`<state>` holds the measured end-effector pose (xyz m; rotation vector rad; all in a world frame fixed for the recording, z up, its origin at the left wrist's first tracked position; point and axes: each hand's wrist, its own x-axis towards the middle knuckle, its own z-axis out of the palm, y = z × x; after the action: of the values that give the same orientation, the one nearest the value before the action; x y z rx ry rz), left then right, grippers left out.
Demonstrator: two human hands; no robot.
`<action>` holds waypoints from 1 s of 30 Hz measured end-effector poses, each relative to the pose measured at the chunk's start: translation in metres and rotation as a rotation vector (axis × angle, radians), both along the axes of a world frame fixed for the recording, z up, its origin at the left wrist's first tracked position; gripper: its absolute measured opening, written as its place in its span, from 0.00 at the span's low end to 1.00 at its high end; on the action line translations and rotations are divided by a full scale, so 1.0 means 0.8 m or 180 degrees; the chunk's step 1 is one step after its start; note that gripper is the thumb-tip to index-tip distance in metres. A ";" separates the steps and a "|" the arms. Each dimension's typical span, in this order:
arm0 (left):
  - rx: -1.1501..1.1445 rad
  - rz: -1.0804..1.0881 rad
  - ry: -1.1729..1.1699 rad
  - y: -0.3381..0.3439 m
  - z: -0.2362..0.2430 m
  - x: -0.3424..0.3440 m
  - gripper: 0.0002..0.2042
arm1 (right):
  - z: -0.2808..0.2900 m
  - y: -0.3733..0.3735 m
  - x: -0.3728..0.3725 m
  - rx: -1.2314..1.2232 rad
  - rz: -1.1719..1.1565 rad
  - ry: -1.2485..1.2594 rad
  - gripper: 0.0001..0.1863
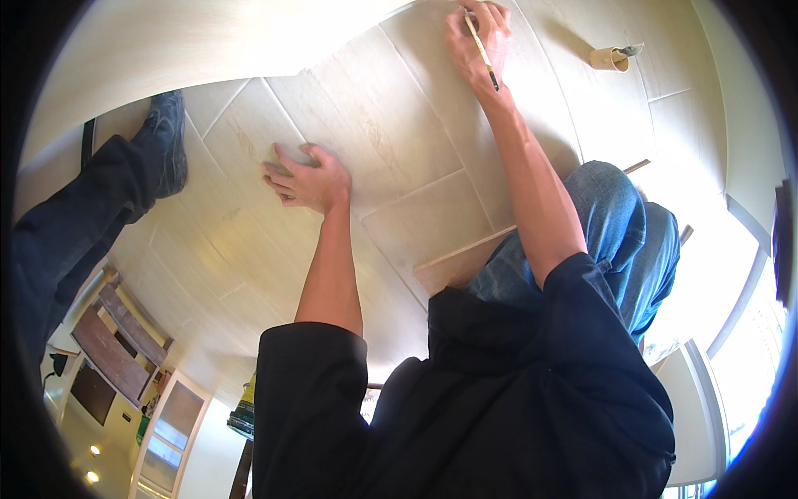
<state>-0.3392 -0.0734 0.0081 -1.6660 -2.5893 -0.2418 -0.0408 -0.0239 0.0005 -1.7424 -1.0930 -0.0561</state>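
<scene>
My right hand (480, 41) is closed in a pen grip around a slim, pale, pencil-like stick (482, 51). Its dark back end points toward my wrist; the working tip is hidden by my fingers at the upper edge. That hand rests low over the pale wood-look tile floor (399, 108), close to the white panel's edge (274, 50). Farther left, my left hand (312, 179) leans on the tiles with its fingers apart, holding nothing.
A small beige cup (609, 60) with a grey-tipped tool in it is right of my right hand. My jeans-clad knees (611, 208) are bent beside a wooden strip (465, 249). Another person's dark shoe (170, 145) is at left. A striped can (243, 412) stands behind.
</scene>
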 end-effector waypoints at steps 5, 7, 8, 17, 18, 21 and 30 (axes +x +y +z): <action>0.0016 -0.0001 0.0026 -0.001 -0.002 -0.001 0.29 | 0.002 0.000 0.001 -0.0046 -0.0139 -0.0132 0.10; 0.0026 -0.0007 0.0045 -0.001 -0.003 -0.001 0.29 | 0.004 -0.003 0.001 -0.0168 0.0103 0.0133 0.11; 0.0033 -0.0013 0.0051 -0.001 -0.003 -0.001 0.29 | 0.004 -0.003 0.000 -0.0106 0.0052 0.0097 0.11; 0.0033 -0.0013 0.0032 0.000 -0.003 -0.002 0.29 | -0.004 0.007 0.014 -0.0151 -0.0572 0.0258 0.11; 0.0026 -0.0010 0.0020 0.000 -0.003 -0.002 0.29 | -0.004 0.007 0.016 -0.0135 -0.0612 0.0266 0.12; 0.0009 -0.0001 0.0004 0.000 -0.002 -0.001 0.29 | -0.003 0.006 0.016 -0.0179 -0.0705 0.0322 0.13; 0.0042 -0.0025 0.0033 -0.001 -0.004 -0.002 0.29 | 0.006 0.000 -0.003 -0.0349 -0.0153 0.0572 0.13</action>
<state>-0.3410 -0.0741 0.0045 -1.6692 -2.5686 -0.2494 -0.0429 -0.0238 0.0051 -1.8332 -0.9376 0.1308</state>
